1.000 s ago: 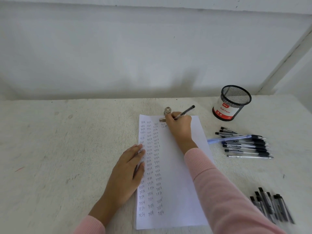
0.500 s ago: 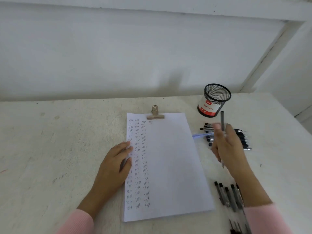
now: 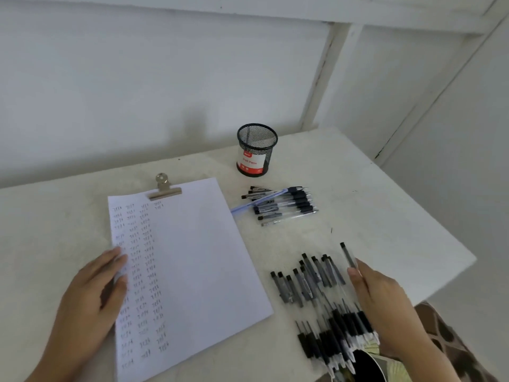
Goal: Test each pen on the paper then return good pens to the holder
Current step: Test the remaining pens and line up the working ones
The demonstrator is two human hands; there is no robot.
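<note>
A white sheet of paper under a metal clip lies on the table, its left columns filled with small pen marks. My left hand rests flat on the paper's left edge, fingers spread. My right hand holds a black pen low over the right end of a large pile of black pens at the front right. A black mesh pen holder with a red and white label stands at the back. A smaller row of pens lies just in front of it.
The white table's right edge runs diagonally close to my right hand. A dark round object sits at the bottom edge under the pen pile. A white wall stands behind the table. A patterned floor shows at the lower right.
My right hand left the top of the paper and carried the pen right and toward me, down to the front-right pile. The view swung right. My left hand stayed on the paper.
</note>
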